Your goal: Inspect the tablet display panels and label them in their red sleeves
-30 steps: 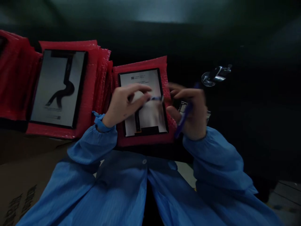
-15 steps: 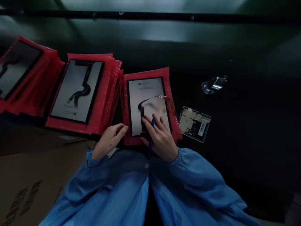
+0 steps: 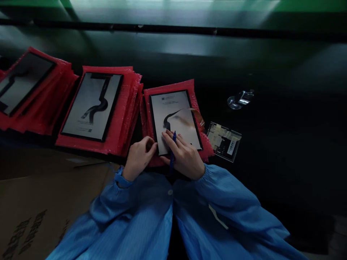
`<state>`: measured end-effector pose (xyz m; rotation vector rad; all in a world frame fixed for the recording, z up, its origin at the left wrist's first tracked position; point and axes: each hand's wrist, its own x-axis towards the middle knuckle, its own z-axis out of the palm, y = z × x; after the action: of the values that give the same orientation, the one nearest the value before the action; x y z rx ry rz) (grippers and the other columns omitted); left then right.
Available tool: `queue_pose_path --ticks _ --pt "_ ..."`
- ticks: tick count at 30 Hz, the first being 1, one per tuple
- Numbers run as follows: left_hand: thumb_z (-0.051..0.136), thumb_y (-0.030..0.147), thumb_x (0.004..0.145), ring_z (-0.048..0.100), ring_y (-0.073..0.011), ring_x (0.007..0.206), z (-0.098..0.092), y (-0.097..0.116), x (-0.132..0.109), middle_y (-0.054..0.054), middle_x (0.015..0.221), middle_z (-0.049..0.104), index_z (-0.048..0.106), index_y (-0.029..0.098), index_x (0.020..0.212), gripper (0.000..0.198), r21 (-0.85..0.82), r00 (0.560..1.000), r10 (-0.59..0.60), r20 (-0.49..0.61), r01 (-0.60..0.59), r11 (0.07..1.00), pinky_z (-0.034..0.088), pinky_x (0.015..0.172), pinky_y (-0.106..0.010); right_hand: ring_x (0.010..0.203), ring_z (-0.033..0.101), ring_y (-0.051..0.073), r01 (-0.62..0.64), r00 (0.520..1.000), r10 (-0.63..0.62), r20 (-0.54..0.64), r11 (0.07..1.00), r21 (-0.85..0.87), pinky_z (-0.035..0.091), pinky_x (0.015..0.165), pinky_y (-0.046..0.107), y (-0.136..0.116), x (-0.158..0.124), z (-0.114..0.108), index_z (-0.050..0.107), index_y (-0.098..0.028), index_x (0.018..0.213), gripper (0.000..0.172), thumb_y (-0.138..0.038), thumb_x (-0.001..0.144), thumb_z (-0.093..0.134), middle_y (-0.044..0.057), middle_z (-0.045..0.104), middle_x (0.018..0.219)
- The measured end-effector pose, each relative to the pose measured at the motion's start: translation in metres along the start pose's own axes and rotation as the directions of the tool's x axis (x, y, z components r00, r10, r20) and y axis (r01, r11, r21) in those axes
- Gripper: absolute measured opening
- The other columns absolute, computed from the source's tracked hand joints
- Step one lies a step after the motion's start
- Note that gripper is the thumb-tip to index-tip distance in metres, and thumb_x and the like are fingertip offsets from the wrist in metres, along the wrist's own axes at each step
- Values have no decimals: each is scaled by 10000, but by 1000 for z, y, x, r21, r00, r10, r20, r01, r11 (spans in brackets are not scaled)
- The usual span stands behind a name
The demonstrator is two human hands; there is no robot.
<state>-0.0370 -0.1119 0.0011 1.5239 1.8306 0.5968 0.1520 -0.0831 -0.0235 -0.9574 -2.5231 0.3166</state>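
Observation:
A grey display panel (image 3: 176, 112) with a black flex cable (image 3: 168, 121) lies on a red bubble-wrap sheet (image 3: 168, 88) in front of me. My right hand (image 3: 185, 157) rests on the panel's near end, fingers closed round a blue pen-like tool (image 3: 172, 151) whose tip points at the cable's base. My left hand (image 3: 139, 157) sits curled at the panel's near left corner, fingertips touching its edge. Both arms wear blue sleeves.
To the left lie two more stacks of red bubble wrap (image 3: 126, 108), each topped by a similar panel (image 3: 92, 106). A small labelled sheet of tape pieces (image 3: 224, 141) and a shiny clear piece (image 3: 240, 99) lie to the right on the dark table. A cardboard box (image 3: 40, 206) sits at lower left.
Both hands came down from the middle of the panel to its near end. The right hand brought the blue tool onto the panel, and the left hand settled at the near left corner.

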Motion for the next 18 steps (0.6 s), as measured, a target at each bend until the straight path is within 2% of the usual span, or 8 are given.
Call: queue_pose_path --ticks 2,5,8,11,14,16,18 --pt "566 371 898 633 -190 708 0 0 -3 -26 772 705 645 207 849 188 37 1000 -28 1 28 999 416 683 -300 1412 489 328 -5 1000 5 -3 999 42 457 1156 470 2 -2 -1 394 -46 1524 695 -390 961 611 228 513 1500" --pt "571 382 905 640 -194 712 -3 -4 -7 -30 760 706 660 204 852 207 -7 996 -18 83 19 1000 429 680 -302 1446 449 309 -10 1000 10 -4 995 97 424 1187 467 3 -4 -1 379 -64 1531 671 -351 967 601 217 497 1517" --pt "587 418 889 639 -186 734 -9 -9 -8 -44 813 719 671 181 898 252 -171 984 12 180 20 985 456 688 -296 1453 437 320 -11 1000 11 1 995 98 400 1199 498 2 -5 2 386 -53 1525 652 -337 974 586 228 482 1526" --pt "585 445 870 617 -171 721 -14 -8 -9 -42 784 688 659 169 912 289 -337 965 -9 263 100 936 470 647 -275 1449 444 325 -14 1000 14 0 998 63 405 1192 513 0 -6 4 381 -70 1540 659 -362 981 573 221 458 1546" --pt "532 454 906 589 -145 683 -19 2 -11 -21 745 645 641 180 917 296 -449 956 -24 291 159 879 459 592 -243 1434 467 319 -4 997 4 -74 1000 2 419 1191 482 -2 -5 2 431 -78 1523 607 -355 997 552 203 485 1529" --pt "490 451 947 595 -137 675 -20 12 -12 -15 743 645 641 184 923 307 -467 962 36 271 99 879 472 605 -236 1429 476 291 -14 987 6 -161 999 -47 437 1184 438 -3 -2 -2 487 -118 1499 494 -255 1025 492 164 518 1510" --pt "457 406 979 644 -156 745 -18 20 -12 -35 804 694 662 183 935 306 -365 964 160 215 -73 928 509 693 -256 1408 505 256 -2 965 -19 -260 997 -79 453 1175 393 -2 0 -8 520 -176 1485 456 -163 1038 433 120 555 1484"
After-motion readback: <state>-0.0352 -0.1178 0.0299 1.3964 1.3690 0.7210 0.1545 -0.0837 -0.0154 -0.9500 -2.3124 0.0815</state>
